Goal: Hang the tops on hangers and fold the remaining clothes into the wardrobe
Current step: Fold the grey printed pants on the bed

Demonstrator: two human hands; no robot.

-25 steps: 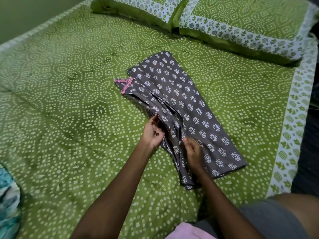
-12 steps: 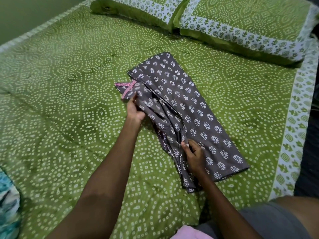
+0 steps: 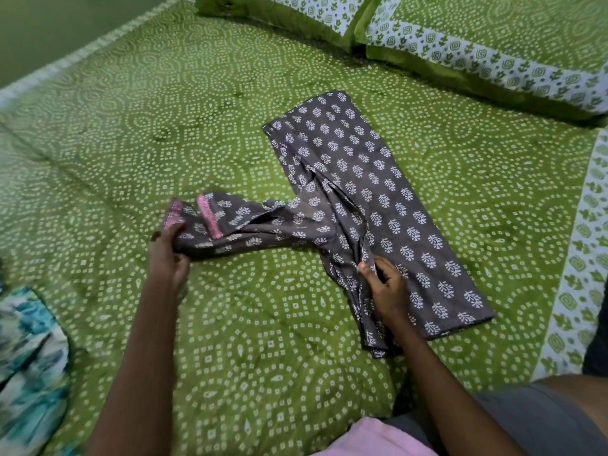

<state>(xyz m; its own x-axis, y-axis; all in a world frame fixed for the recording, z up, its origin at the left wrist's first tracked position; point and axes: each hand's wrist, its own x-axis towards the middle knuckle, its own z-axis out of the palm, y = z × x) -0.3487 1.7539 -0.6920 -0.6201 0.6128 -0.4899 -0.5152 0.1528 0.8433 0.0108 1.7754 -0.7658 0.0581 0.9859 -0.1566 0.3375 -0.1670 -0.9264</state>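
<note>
A grey garment with a white leaf print (image 3: 378,199) lies on the green bedspread (image 3: 230,110), its main panel folded lengthwise toward the right. One part with a pink-trimmed end (image 3: 207,218) is stretched out to the left. My left hand (image 3: 167,258) grips that pink-trimmed end, fingers curled round the cloth. My right hand (image 3: 385,287) pinches the garment's folded left edge near its lower middle and holds it against the bed.
Two green pillows with white patterned borders (image 3: 460,37) lie at the head of the bed. A teal and white garment (image 3: 29,357) sits at the left edge. Pink cloth (image 3: 371,439) shows at the bottom. The bed's white border (image 3: 579,258) runs down the right.
My left hand reached up to the pink-trimmed end, took hold of it and pulled it out to the left and toward me. My right hand stayed on the fold.
</note>
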